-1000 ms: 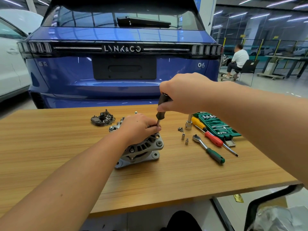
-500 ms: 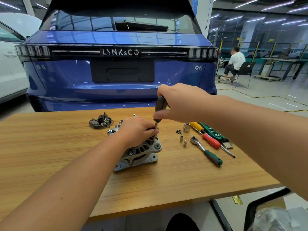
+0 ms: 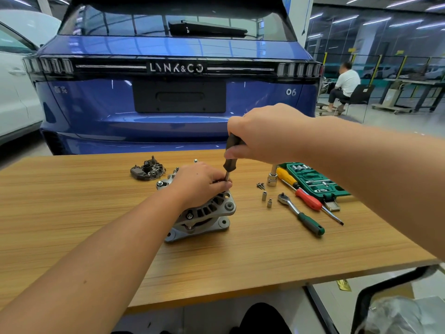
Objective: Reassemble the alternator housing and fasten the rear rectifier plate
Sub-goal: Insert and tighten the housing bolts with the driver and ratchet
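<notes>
- We see the alternator (image 3: pixel 204 213) sitting near the middle of the wooden bench (image 3: pixel 72 213), resting on its mounting ears with its vented end facing up.
- Our left hand (image 3: pixel 202 183) rests on top of the alternator, fingers curled and pinching round the lower shaft of the screwdriver (image 3: pixel 231 156) just where it meets the housing.
- Our right hand (image 3: pixel 262 135) wraps the screwdriver's dark handle from above, fingers clamped round it.
- The relation that matters: the screwdriver's long axis stands nearly upright, tipped slightly, with its tip pointing down into the top of the alternator directly under the right hand. The left hand is nearer the tip and guides it; the right hand supplies the turn.
- The tip and whatever screw it meets are hidden by the left fingers, so we can only suppose it sits in a fastener.
- The rectifier plate (image 3: pixel 147 169) lies apart on the bench, behind and to the left of the alternator, not yet fitted.
- Loose screws (image 3: pixel 260 186), small sockets (image 3: pixel 264 196), a ratchet (image 3: pixel 301 214), two spare screwdrivers (image 3: pixel 308 197) and a green socket case (image 3: pixel 317 182) lie to the right.
</notes>
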`<state>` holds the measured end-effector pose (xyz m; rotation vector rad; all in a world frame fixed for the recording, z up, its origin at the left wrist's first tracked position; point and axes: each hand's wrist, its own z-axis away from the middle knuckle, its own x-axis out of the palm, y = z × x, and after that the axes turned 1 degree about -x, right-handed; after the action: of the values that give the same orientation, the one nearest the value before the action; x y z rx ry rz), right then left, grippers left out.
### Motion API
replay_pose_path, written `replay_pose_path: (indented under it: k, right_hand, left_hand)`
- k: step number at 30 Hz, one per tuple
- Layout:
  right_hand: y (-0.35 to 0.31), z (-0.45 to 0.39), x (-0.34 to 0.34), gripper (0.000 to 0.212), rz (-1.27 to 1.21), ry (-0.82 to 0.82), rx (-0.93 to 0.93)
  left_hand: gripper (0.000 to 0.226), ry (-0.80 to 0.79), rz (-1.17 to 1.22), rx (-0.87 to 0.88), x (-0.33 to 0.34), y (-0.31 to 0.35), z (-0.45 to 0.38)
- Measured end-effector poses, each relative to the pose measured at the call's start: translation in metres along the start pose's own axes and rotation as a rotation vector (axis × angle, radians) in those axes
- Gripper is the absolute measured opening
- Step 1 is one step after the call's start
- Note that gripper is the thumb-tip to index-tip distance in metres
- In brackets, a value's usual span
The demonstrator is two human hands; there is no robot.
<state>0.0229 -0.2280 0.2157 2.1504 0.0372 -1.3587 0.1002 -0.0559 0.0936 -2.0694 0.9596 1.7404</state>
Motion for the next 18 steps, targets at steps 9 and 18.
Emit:
replay_pose_path:
  k: [9,18]
  right_hand:
    - [-0.002,0.003,0.009,0.042,-0.052,0.039,0.052]
    - [-0.002,0.004,0.017,0.045,-0.100,0.105,0.061]
  left_hand:
    - [0.031,-0.018,-0.003,-0.025,-0.003,0.005,0.002]
    - [0.030,-0.001,-0.011,-0.012,-0.002,0.006,0.002]
